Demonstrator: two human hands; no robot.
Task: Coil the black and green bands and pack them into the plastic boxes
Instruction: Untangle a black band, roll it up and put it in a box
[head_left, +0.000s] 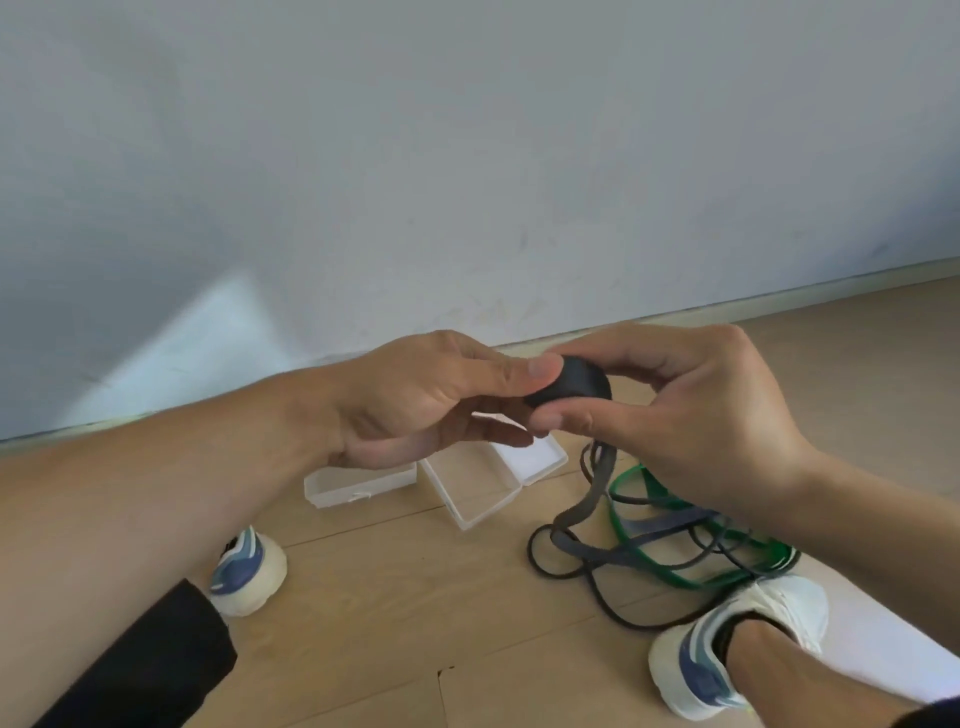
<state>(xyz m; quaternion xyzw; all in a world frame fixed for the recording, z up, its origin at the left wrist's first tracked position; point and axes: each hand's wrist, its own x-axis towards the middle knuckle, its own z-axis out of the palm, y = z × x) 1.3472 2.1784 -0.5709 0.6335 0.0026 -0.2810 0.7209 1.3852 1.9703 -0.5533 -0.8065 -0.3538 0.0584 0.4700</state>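
Head view: your left hand (415, 395) and right hand (675, 410) both pinch the coiled black band (574, 382) above the open plastic boxes (478, 488); its loose tail hangs onto the green band (691, 551) on the floor.

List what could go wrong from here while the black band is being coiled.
1. The black coil is only pinched between the left hand and right hand; a slip could let it spring loose.
2. The black band's tail lies tangled over the green band on the floor, so winding further may drag the green one or snag.
3. The open plastic box sits right below; a dropped coil could knock it.
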